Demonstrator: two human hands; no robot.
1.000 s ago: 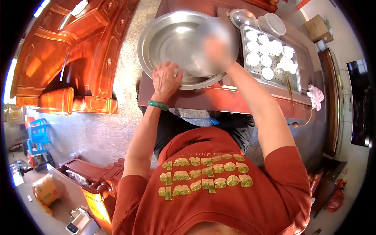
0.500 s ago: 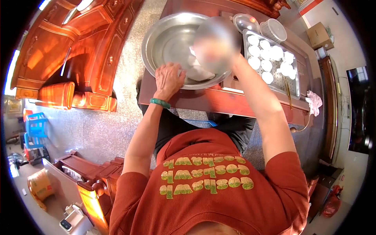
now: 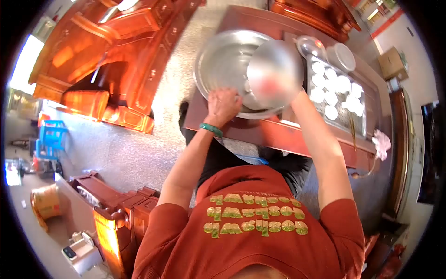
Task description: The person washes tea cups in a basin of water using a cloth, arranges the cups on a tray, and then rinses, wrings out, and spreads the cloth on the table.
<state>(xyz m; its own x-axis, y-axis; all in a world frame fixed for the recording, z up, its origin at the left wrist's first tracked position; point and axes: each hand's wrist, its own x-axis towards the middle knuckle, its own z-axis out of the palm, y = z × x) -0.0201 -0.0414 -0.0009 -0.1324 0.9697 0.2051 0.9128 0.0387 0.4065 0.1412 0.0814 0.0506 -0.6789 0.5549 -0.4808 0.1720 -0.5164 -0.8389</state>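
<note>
Compared with half a second ago, the whole view has shifted, so the big metal basin (image 3: 222,58) now sits lower and further right in it. Not much change at the hands though: left hand (image 3: 224,106) is still on the basin's near rim, fingers together and loosely bent over the edge, green bangle (image 3: 211,129) on that wrist. Right hand (image 3: 274,86) is over the right side of the basin, but a round blur hides it — can't tell if it's spread or pinching anything. That blur also covers a good chunk of the basin.

The white piece (image 3: 252,101) is inside the basin near the front, between the hands, partly hidden by the blur.

Right of the basin on the counter (image 3: 239,132) there's a perforated metal tray (image 3: 344,119) with round white pieces (image 3: 331,84), some too glared out to separate. Thin sticks (image 3: 353,130) lie over its near side. Beyond the basin, off to the right — a shiny round lid (image 3: 310,45) and a clear tub (image 3: 341,56).
</note>
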